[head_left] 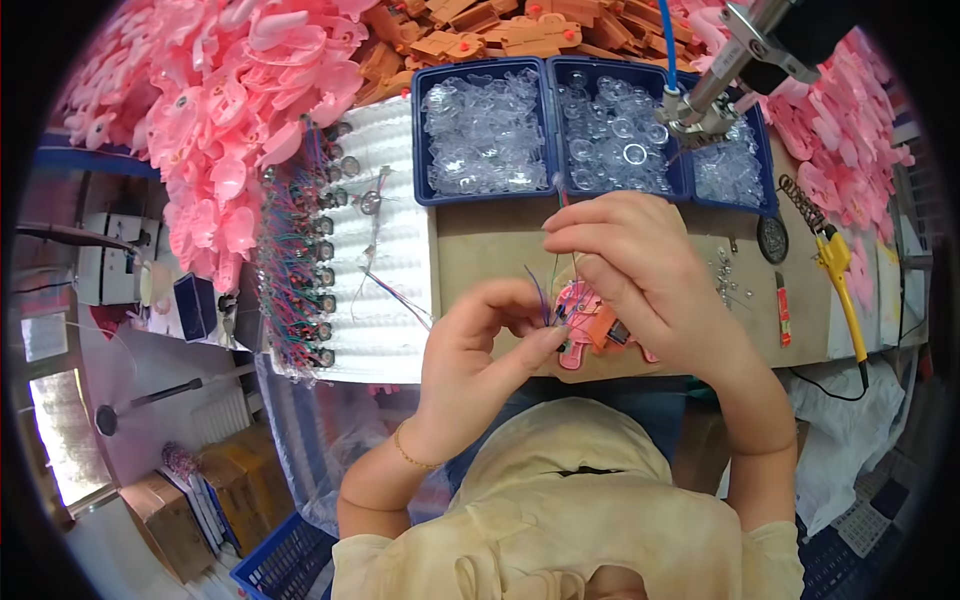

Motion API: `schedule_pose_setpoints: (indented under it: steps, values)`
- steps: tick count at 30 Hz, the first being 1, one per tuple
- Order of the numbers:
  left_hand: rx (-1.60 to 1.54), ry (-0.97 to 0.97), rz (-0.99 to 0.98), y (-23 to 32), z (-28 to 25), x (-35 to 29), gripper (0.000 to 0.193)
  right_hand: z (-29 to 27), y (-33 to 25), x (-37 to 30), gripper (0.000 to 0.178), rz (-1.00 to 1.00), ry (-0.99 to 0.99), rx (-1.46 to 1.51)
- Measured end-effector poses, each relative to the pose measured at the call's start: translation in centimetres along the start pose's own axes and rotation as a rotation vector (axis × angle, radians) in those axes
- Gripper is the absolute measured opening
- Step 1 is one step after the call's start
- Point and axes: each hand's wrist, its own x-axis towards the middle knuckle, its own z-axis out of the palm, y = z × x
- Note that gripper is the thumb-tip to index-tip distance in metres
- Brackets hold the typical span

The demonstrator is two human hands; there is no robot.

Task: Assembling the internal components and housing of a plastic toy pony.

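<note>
My left hand [485, 345] is closed, its thumb and forefinger pinching a small bundle of thin wires [545, 295] above a pink plastic shell [571, 357]. An orange plastic piece [601, 328] with a dark part lies in the shell, partly under my right hand. My right hand [645, 270] arches over the shell from the right. Its fingers are drawn together around a thin wire [553, 262] that runs up from the shell. The exact grip at those fingertips is hard to make out.
Blue bins [483, 198] of clear plastic parts stand behind my hands, under a metal fixture [690, 110]. Pink shells [240, 100] and orange pieces [540, 35] are heaped around. Wired round parts [325, 275] line a white sheet [385, 300]. Right lie small screws [728, 275], a red tool [784, 310] and a yellow soldering iron [838, 280].
</note>
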Motion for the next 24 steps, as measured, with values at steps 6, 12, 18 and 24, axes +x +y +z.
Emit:
schedule_pose_setpoints:
  steps: [6, 12, 18, 24]
  values:
    - [-0.161, 0.067, 0.074, 1.1, -0.9, -0.7, 0.036, 1.6, 0.6, 0.2, 0.02, 0.073, -0.038, 0.101]
    - [0.599, 0.338, 0.427, -0.8, -2.4, 1.1, 0.007, 1.6, 0.2, 0.2, 0.017, 0.029, 0.166, -0.251]
    - [0.951, 0.154, 0.445, -4.8, -1.2, 1.5, 0.01, -2.1, -2.9, -3.6, 0.01, 0.686, -0.252, 0.168]
    - [0.957, 0.102, 0.446, -4.7, 0.7, 2.9, 0.01, -2.0, -12.9, -3.4, 0.015, 0.194, -0.704, 0.053]
